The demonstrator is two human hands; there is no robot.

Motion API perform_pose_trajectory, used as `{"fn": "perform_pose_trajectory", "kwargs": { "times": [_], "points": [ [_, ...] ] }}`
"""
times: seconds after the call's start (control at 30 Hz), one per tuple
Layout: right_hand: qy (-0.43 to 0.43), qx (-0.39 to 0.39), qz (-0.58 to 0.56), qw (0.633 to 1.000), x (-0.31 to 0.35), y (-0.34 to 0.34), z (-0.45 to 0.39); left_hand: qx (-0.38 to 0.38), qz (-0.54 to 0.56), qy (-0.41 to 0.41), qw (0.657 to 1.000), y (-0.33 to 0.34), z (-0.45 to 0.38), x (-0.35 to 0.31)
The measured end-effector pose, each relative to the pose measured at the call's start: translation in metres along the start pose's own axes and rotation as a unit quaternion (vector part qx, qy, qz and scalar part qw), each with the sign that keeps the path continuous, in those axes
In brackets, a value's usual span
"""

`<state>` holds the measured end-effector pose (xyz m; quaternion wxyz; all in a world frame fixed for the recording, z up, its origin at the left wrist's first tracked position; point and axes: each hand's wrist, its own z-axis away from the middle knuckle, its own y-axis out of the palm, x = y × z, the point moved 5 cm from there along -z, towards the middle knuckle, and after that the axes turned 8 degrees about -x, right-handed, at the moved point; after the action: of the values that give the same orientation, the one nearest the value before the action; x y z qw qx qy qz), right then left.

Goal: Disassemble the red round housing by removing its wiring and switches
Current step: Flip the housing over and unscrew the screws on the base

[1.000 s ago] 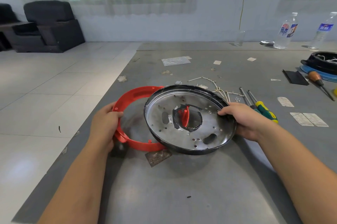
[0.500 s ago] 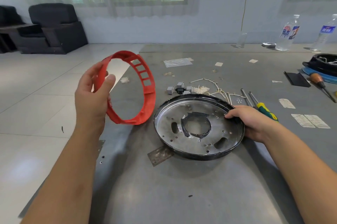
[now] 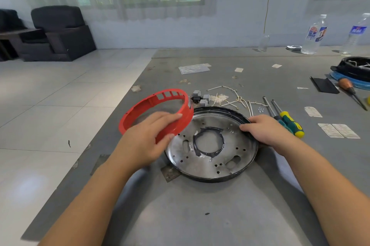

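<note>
The red round housing [image 3: 158,109] is seen as a bare plastic ring, open through its middle, with a row of rectangular slots cut in the wall at its 12 o'clock side. It is held tilted above the grey table [image 3: 200,205], its near-right rim gripped by the left hand [image 3: 146,141], whose fingers are curled over the wall with the thumb below. No wires or switches can be made out inside the ring.

At 3 o'clock of the ring a round metal pan [image 3: 212,145] lies flat on the table, with a black rim, drilled holes and a large central opening (edged with a torn black gasket). Its rim at 2 o'clock is held by the right hand [image 3: 264,129], fingertips hooked over the edge. The ring's right edge overlaps the pan's 10 o'clock rim in the view; whether they touch cannot be told.

Beyond the pan at 12 o'clock, grey switches [image 3: 200,98] and loose white wiring [image 3: 234,99] lie on the table. Two screwdrivers [image 3: 284,119] lie at 2 o'clock, just beside the right hand.

The table's left edge runs diagonally under the ring, with tiled floor [image 3: 50,115] beyond it. Bare table surface is seen toward 6 o'clock, between the forearms.
</note>
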<state>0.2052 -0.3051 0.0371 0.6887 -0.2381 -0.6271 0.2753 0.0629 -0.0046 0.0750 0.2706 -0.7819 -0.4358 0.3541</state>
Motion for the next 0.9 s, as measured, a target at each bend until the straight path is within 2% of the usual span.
{"fn": "perform_pose_trajectory", "kwargs": {
  "times": [0.1, 0.17, 0.33, 0.5, 0.63, 0.7, 0.77, 0.83, 0.9],
  "points": [
    [-0.087, -0.065, 0.198, 0.974, 0.008, -0.011, -0.001, 0.033, -0.055, 0.002, 0.998, 0.003, 0.012, 0.011],
    [-0.083, -0.066, 0.263, 0.959, 0.005, -0.015, 0.000, 0.021, -0.079, -0.012, 0.997, 0.000, 0.020, 0.018],
    [-0.044, -0.082, 0.276, 0.957, 0.003, -0.021, 0.001, 0.006, -0.109, -0.047, 0.993, -0.009, 0.038, 0.033],
    [-0.035, -0.131, 0.192, 0.972, 0.001, -0.028, -0.003, 0.056, -0.095, -0.082, 0.991, -0.004, 0.046, 0.041],
    [-0.027, -0.132, -0.006, 0.991, -0.001, -0.031, -0.008, 0.067, -0.082, -0.097, 0.990, -0.004, 0.040, 0.035],
    [-0.029, -0.149, -0.086, 0.985, 0.001, -0.031, -0.009, 0.028, -0.093, -0.101, 0.990, -0.008, 0.030, 0.026],
    [-0.055, -0.179, -0.118, 0.975, 0.007, -0.034, -0.009, -0.035, -0.031, -0.101, 0.994, -0.009, 0.015, 0.010],
    [-0.084, -0.205, -0.133, 0.966, 0.013, -0.036, -0.009, -0.075, 0.077, -0.129, 0.986, -0.003, -0.001, -0.007],
    [-0.111, -0.228, -0.157, 0.954, 0.018, -0.039, -0.009, -0.053, 0.230, -0.217, 0.947, 0.012, -0.018, -0.023]
  ]
}}
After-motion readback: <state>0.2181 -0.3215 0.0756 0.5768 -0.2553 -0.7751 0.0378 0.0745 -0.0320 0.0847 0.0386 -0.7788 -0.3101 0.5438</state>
